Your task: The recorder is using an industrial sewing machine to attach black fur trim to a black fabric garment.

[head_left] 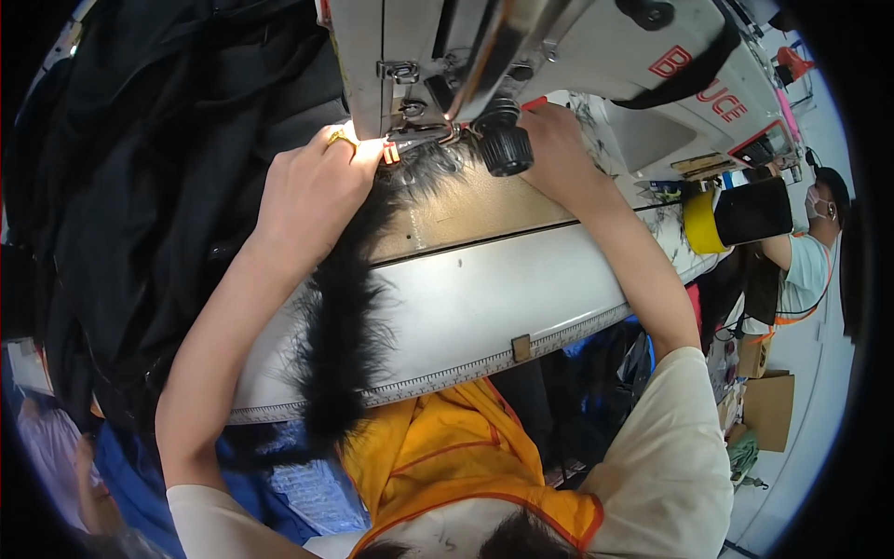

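Observation:
A sewing machine (596,42) stands before me, its head over a tan metal bed. My left hand (321,191), a gold-coloured ring on one finger, is closed on black fur trim (340,345) just left of the presser foot, under a bright lamp. From under this hand the furry strip hangs over the table's front edge towards my lap. More dark fur lies around the foot. My right hand (563,154) reaches in at the right of the foot, behind a black ribbed knob (506,140). Its fingers are mostly hidden there.
Black fabric (140,186) is heaped on the left. A ruler strip (447,377) runs along the white table's front edge. At the right are a yellow tape roll (705,224), a cardboard box (771,410) and a masked person (810,252). Another person is partly visible at lower left.

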`<action>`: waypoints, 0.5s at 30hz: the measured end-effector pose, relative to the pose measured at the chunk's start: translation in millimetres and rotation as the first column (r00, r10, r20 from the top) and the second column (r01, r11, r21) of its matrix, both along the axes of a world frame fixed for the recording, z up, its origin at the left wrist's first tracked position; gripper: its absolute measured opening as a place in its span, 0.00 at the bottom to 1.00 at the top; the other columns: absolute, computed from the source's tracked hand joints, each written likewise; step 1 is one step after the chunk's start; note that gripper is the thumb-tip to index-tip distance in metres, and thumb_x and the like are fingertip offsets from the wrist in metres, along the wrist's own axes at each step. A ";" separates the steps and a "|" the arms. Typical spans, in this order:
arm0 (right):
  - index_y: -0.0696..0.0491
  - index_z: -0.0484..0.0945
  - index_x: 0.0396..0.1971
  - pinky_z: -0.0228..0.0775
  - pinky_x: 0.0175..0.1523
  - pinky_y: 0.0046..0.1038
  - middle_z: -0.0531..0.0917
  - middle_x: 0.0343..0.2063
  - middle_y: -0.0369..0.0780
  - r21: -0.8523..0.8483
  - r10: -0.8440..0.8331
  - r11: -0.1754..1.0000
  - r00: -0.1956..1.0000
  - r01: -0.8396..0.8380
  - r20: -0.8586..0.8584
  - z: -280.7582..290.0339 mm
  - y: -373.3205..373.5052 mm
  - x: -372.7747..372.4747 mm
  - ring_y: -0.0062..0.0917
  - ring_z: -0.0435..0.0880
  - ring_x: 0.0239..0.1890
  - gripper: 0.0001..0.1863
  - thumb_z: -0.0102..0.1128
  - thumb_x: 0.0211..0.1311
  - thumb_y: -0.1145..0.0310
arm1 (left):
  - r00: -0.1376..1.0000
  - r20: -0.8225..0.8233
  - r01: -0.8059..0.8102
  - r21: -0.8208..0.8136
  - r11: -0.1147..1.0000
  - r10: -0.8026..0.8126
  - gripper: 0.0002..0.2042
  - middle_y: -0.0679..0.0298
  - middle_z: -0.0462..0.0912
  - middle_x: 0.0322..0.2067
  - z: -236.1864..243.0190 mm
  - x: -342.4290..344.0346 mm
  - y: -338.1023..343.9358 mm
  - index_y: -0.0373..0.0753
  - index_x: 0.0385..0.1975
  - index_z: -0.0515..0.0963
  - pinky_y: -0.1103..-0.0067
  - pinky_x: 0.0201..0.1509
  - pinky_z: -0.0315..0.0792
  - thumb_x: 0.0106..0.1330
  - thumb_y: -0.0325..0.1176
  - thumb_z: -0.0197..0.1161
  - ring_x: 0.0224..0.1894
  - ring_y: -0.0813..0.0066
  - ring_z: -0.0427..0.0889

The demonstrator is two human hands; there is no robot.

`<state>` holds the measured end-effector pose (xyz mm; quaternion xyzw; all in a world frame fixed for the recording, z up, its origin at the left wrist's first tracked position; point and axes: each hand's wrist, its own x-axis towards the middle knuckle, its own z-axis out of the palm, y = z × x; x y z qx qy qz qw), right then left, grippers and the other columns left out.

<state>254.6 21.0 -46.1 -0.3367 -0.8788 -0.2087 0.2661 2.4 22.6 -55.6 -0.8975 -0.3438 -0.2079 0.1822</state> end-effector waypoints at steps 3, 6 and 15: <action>0.46 0.77 0.35 0.73 0.31 0.22 0.78 0.33 0.30 -0.021 -0.011 1.000 1.000 0.010 -0.013 -5.8 1.3 1.7 0.23 0.79 0.31 0.14 0.58 0.43 0.72 | 0.999 -0.053 -0.008 -0.043 0.999 0.005 0.06 0.66 0.75 0.23 1.7 -3.4 1.5 0.40 0.26 0.75 0.81 0.25 0.73 0.46 0.25 0.58 0.31 0.75 0.78; 0.46 0.77 0.35 0.73 0.35 0.24 0.79 0.33 0.30 -0.047 -0.014 0.999 0.999 0.012 -0.030 -5.3 -1.5 2.5 0.23 0.79 0.34 0.14 0.58 0.43 0.71 | 0.989 0.125 0.078 0.020 0.997 -0.080 0.08 0.67 0.76 0.27 1.1 -5.0 -7.7 0.41 0.30 0.75 0.81 0.26 0.74 0.48 0.26 0.57 0.33 0.76 0.78; 0.47 0.74 0.30 0.63 0.55 0.32 0.75 0.31 0.33 -0.045 0.027 0.999 0.999 -0.026 0.038 -12.7 5.8 -16.6 0.27 0.75 0.44 0.07 0.52 0.48 0.70 | 0.996 0.092 0.000 -0.084 0.996 0.008 0.05 0.68 0.74 0.27 10.3 -11.6 -0.9 0.41 0.28 0.75 0.80 0.26 0.73 0.51 0.27 0.57 0.31 0.74 0.77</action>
